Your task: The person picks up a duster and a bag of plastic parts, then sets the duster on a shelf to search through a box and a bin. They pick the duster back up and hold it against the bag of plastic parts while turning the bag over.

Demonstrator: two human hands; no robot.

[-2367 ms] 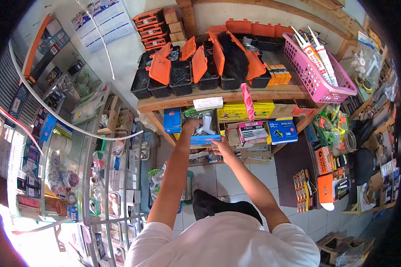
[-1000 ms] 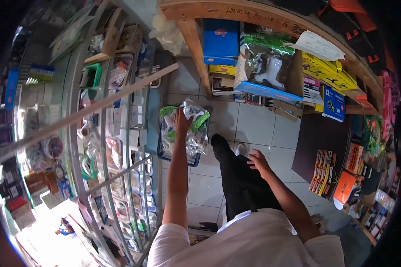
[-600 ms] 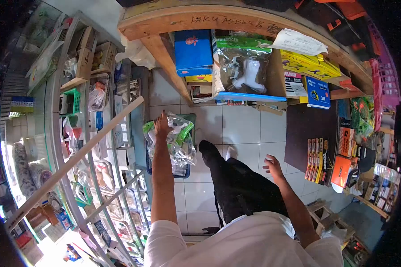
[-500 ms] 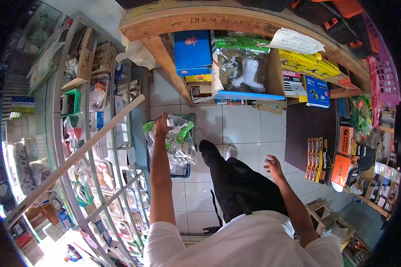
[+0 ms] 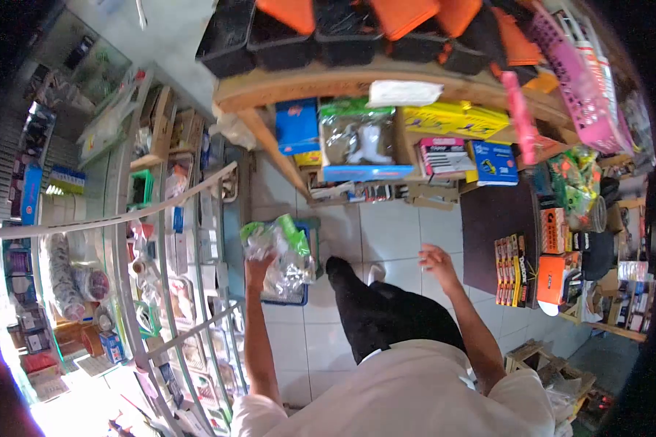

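Note:
In the head view, my left hand [image 5: 259,268] is at the near left side of a heap of clear plastic packets [image 5: 288,269] with green headers. Its fingers look closed on the packets' plastic, though their tips are partly hidden. The heap lies over a blue basket [image 5: 312,251] on the floor, and what the packets contain cannot be made out. My right hand [image 5: 437,264] hangs in the air above the floor tiles, fingers apart and holding nothing.
Ahead, a wooden shelf [image 5: 306,87] carries black bins and a box of packets [image 5: 368,172]. Glass cases with metal frames [image 5: 171,291] line the left. A dark brown panel [image 5: 496,226] and stacked boxes stand to the right. A pale rod [image 5: 116,221] crosses the left side.
My left hand has come back toward my body, from the far edge of the packets to their near left side. The packets have shifted. My right hand stays raised and open; the camera view has tilted up.

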